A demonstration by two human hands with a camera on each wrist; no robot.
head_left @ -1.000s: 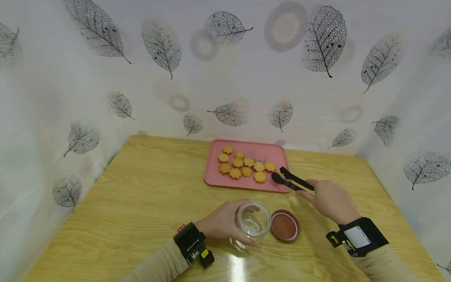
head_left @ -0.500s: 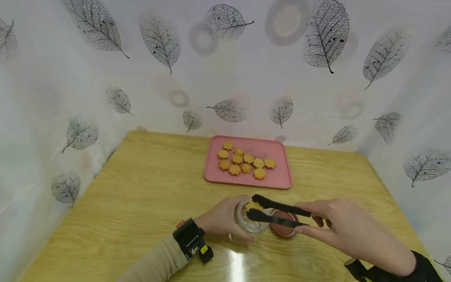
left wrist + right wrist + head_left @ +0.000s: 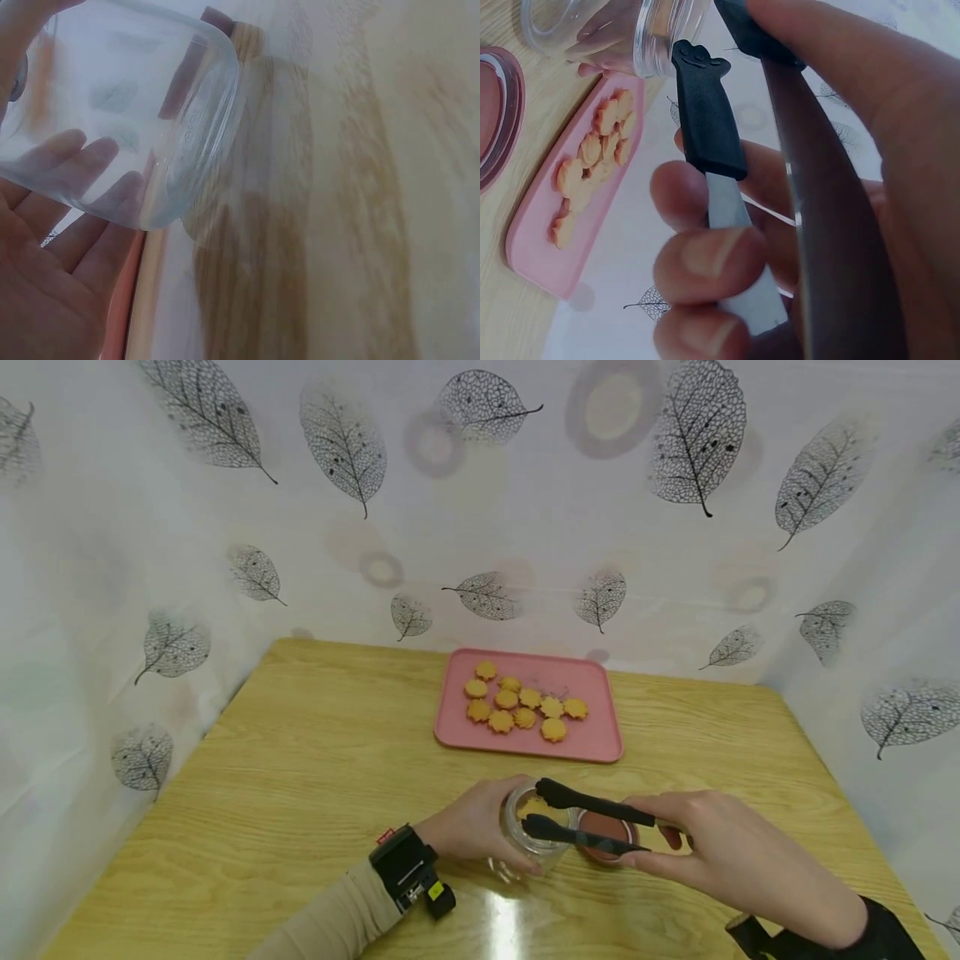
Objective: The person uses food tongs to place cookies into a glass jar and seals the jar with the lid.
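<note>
The cookie (image 3: 542, 811) shows within the outline of the glass jar's mouth, between the two hands and framed by the tips of the tongs (image 3: 596, 804); whether those tips grip it or it lies free in the jar (image 3: 553, 853) cannot be told. The right hand (image 3: 712, 839) holds the tongs, whose arms stand apart, and the left hand (image 3: 476, 827) curls round the jar's side. If the tips press the cookie only lightly, it could slip, knock the rim and crumble; a hard shove of the tongs against the rim could also tilt the jar, more so if the left hand's hold on smooth glass is loose. The lid (image 3: 602, 827) lies on the desk (image 3: 337, 760) beneath the right hand's tongs, so a strayed cookie might land there. Beyond both hands is the pink tray (image 3: 600, 735) with the other cookies (image 3: 501, 721). The head view mostly hides the left fingers behind the jar; the left wrist view shows them against the glass, near the jar's base. The right wrist view adds the paw-shaped tip and the bent fingers round the metal arm, but the cookie is not clear there.
</note>
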